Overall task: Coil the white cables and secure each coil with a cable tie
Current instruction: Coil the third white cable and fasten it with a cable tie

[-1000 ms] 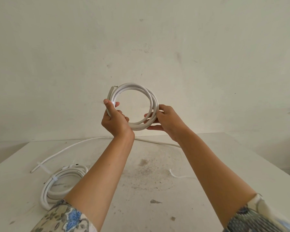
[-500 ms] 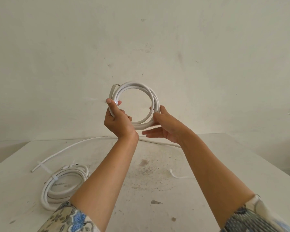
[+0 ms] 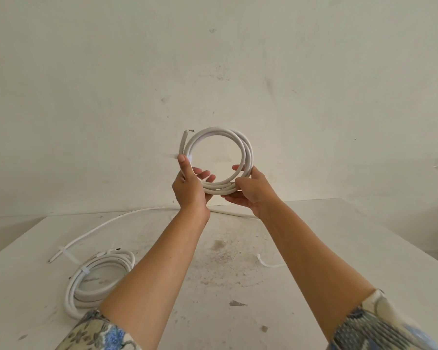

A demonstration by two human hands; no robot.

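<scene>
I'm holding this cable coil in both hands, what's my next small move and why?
Probably pinch the coil with the left hand alone and lower the right hand to the thin white strip, likely a tie, on the table; no tie visibly binds it.

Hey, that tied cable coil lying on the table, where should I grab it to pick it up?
Take the tied coil at its cable tie, coming down from above. It lies flat on the table, and the tie bundles the loops there, so they likely won't splay.
</scene>
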